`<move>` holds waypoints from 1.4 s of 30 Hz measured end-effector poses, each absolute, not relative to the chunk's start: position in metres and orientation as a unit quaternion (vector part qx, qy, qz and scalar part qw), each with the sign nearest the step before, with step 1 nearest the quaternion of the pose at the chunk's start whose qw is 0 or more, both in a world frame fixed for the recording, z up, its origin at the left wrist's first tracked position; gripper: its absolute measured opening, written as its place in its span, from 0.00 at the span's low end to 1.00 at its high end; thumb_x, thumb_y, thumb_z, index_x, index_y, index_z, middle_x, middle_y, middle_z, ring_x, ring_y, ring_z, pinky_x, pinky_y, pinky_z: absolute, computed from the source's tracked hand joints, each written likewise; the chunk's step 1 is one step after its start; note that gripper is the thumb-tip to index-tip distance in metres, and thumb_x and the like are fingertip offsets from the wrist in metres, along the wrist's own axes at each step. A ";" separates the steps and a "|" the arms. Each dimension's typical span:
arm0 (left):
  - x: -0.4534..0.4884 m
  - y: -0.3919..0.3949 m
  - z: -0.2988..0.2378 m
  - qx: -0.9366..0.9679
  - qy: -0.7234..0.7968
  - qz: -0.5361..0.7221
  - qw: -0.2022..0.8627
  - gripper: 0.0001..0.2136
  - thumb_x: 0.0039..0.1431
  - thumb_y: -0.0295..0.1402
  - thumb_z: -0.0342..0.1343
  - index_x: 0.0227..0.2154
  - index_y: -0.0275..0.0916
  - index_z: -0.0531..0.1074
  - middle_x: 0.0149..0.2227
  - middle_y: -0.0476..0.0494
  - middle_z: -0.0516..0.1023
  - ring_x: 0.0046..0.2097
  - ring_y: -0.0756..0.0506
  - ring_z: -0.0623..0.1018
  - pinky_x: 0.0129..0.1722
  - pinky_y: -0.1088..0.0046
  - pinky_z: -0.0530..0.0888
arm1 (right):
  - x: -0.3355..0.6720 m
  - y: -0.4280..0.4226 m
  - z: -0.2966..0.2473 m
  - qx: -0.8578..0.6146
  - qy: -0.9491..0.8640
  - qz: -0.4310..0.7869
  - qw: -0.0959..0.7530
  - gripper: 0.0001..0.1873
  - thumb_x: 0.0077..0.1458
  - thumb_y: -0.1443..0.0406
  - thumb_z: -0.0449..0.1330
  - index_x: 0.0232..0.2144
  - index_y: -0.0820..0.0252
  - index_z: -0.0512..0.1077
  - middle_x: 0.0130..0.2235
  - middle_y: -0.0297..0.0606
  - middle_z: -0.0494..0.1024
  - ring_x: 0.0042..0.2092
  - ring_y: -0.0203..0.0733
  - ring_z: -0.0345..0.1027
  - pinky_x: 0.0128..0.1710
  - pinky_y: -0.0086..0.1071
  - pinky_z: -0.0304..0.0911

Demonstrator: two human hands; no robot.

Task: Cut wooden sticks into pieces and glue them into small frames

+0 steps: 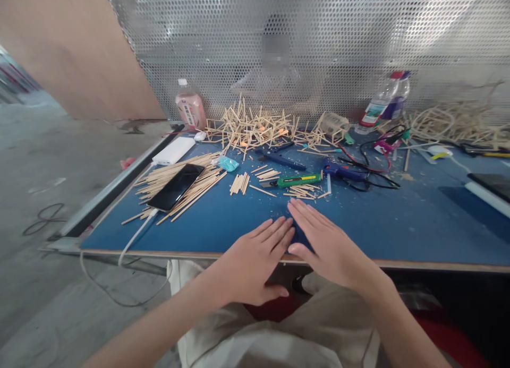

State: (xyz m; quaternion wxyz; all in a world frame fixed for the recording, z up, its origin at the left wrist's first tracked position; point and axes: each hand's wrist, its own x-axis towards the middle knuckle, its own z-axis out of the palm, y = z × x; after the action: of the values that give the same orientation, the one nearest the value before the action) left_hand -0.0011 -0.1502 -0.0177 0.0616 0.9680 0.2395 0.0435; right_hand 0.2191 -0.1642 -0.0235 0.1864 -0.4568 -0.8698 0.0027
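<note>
My left hand [258, 259] lies flat over the front edge of the blue tabletop [191, 235], fingers stretched out and thumb apart, holding nothing. Beside it my right hand [329, 246] is also flat and empty, its fingertips close to a small pile of short sticks [303, 191]. Just beyond them lies a green utility knife [298, 180] with its blade out. Cut sticks [239, 184] are bunched to its left. Behind the knife are dark blue pliers [282, 158], and a blue glue gun [345, 170] rests on its side to the right.
A phone [176, 187] lies on long sticks [199, 198] at left, near a white power bank [174, 151]. A heap of joined sticks [255, 126], a pink bottle [190, 107] and a clear bottle [374, 110] stand before the perforated metal panel [223, 33]. Cables trail over the left edge.
</note>
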 end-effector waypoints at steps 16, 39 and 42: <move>-0.047 -0.142 -0.025 0.930 0.364 0.034 -0.027 0.45 0.59 0.53 0.54 0.69 0.29 0.43 0.72 0.32 0.41 0.72 0.38 0.44 0.70 0.58 0.48 | 0.193 -0.205 -0.032 -0.411 -0.902 0.019 0.131 0.45 0.62 0.56 0.57 0.70 0.69 0.40 0.70 0.52 0.51 0.71 0.52 0.41 0.66 0.50 0.55; -0.026 -0.147 -0.026 0.934 0.356 0.038 0.006 0.47 0.59 0.56 0.52 0.69 0.26 0.43 0.71 0.28 0.39 0.72 0.34 0.43 0.70 0.54 0.47 | 0.256 -0.173 -0.034 -0.517 -0.837 -0.073 0.165 0.46 0.65 0.53 0.51 0.71 0.62 0.29 0.70 0.54 0.49 0.70 0.54 0.44 0.65 0.55 0.53; -0.011 -0.160 -0.028 0.963 0.263 0.048 0.027 0.42 0.61 0.50 0.53 0.69 0.28 0.43 0.72 0.33 0.41 0.72 0.38 0.42 0.71 0.59 0.44 | 0.250 -0.169 -0.037 -0.504 -0.847 -0.063 0.156 0.48 0.64 0.51 0.52 0.71 0.63 0.28 0.70 0.55 0.50 0.69 0.55 0.46 0.64 0.55 0.56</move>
State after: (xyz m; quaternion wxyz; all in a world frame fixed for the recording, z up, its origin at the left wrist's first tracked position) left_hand -0.0114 -0.1603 -0.0277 0.0274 0.9631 0.2634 0.0482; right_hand 0.2499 -0.1692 -0.0367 0.1564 -0.5039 -0.8471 -0.0632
